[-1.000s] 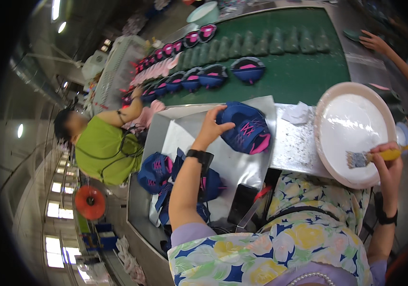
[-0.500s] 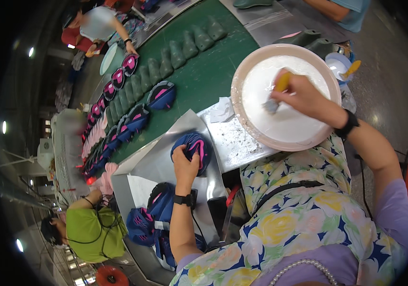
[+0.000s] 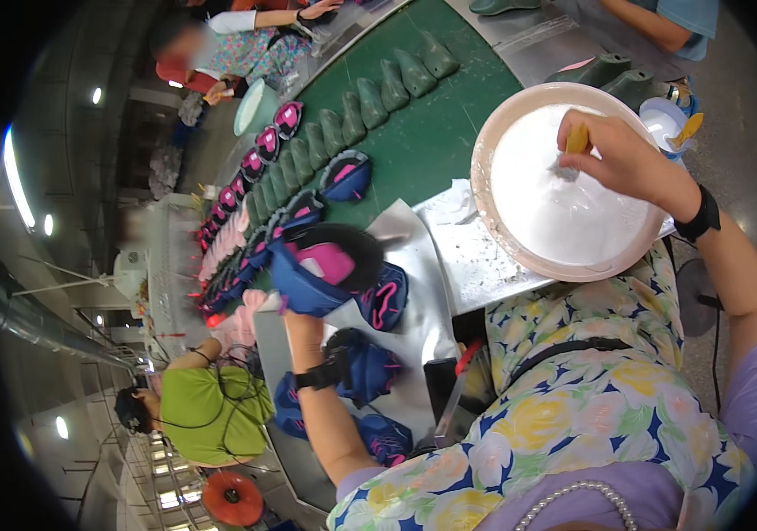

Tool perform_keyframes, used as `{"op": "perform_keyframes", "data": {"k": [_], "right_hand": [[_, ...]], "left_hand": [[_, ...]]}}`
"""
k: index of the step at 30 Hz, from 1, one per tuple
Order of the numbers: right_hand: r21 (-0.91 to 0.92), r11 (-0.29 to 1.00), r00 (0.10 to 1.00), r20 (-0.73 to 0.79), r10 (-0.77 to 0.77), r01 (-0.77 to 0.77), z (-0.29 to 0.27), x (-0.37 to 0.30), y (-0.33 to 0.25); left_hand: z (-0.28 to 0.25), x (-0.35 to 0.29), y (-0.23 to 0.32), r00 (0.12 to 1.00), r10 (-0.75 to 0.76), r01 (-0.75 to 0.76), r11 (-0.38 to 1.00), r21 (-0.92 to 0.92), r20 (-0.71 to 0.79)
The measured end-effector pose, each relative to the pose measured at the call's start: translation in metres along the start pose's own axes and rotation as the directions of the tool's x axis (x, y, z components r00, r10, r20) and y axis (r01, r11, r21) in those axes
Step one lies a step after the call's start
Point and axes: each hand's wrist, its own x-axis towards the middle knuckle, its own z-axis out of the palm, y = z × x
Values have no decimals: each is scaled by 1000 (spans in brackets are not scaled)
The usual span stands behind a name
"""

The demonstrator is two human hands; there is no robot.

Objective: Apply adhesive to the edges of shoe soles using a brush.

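My left hand (image 3: 303,329) grips a blue shoe upper (image 3: 299,281) with a dark edge and pink lining, raised above the metal tray (image 3: 418,265). The upper hides most of my fingers. Just beside it another blue shoe upper (image 3: 387,296) with pink trim lies on the tray. My right hand (image 3: 613,155) is closed around the yellow handle of a brush (image 3: 577,137). The bristles, partly hidden, reach into white liquid (image 3: 546,212) in a wide pale pink basin (image 3: 483,190).
More blue uppers (image 3: 365,365) lie near my left forearm. Green shoe lasts (image 3: 369,102) and shoe uppers (image 3: 287,119) stand in rows on a green belt (image 3: 476,75). A small tub (image 3: 661,124) sits beyond the basin. A co-worker in green (image 3: 210,416) is at the left.
My left hand has left the upper on the tray and now holds another one, lifted to the left. My right hand has moved the brush up and right within the basin.
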Motion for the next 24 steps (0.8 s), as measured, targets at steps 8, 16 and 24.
{"op": "perform_keyframes", "data": {"k": [8,16,24], "right_hand": [[281,951,988,-126,-94,126,-12,27,-22],[174,984,982,-173,69,-39,-24,19,-21],[361,906,881,-325,344,-220,9,8,-20]], "left_hand": [[118,70,124,780,-255,614,138,-777,571],[132,83,174,934,-103,357,292,-887,342],[153,74,209,982,15,-163,581,-798,-189]]}}
